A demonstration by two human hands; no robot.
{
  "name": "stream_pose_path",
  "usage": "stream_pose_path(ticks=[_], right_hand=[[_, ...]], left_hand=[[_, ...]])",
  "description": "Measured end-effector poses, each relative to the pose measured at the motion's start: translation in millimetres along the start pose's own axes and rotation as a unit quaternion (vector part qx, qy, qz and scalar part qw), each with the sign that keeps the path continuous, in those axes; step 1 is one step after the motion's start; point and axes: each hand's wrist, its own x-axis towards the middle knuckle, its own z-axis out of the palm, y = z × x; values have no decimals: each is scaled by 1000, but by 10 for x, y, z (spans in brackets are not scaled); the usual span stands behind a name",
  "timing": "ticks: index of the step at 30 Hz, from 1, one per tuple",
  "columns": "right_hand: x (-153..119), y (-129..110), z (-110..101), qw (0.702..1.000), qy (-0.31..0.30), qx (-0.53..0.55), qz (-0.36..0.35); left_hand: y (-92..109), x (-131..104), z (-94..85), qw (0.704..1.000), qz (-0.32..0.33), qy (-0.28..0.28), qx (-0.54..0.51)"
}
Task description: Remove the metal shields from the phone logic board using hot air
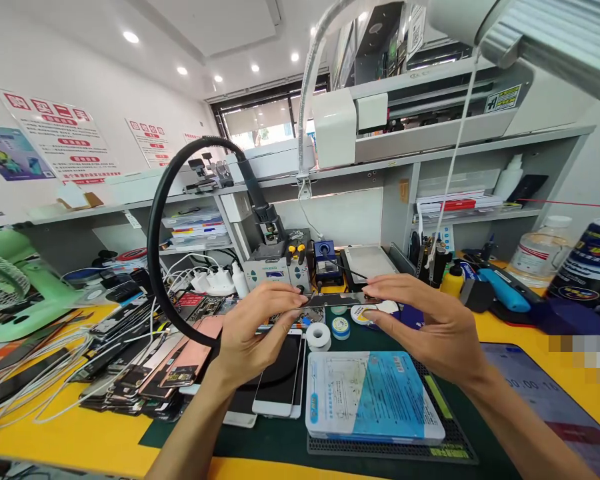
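Observation:
A thin dark strip-like part, seen nearly edge-on, is held level between both hands above the bench. My left hand pinches its left end between thumb and fingers. At the right end, my right hand grips it the same way. Below the hands lies a blue and white plastic box on a dark grid mat. Just under the strip are a white spool and a blue-rimmed spool. White-framed phones lie beneath my left hand.
Stacked phone parts and white cables fill the left side, near a green fan. A black hose arches over them. A soldering station stands behind. Bottles and a tablet showing digits are at right.

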Motion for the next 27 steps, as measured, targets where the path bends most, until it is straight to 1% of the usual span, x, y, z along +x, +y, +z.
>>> stream_pose_path(ticks=[6,13,19,23,27], right_hand=[[-18,-46,59,1000,-9,6,-22],[-18,-73,111,999,-38,19,-33],[-8,-105,95,997,-54,22,-46],[-27,-106,91,997,-56,13,-42],[-59,-83,119,999,-46,19,-17]], left_hand=[[-22,-69,-9,1000,0,-11,-13],[5,-103,-19,999,-2,-30,-24],[-14,-109,3,999,-6,-29,-26],[-21,-131,18,999,-9,-25,-25],[-23,-149,19,999,-11,-21,-25]])
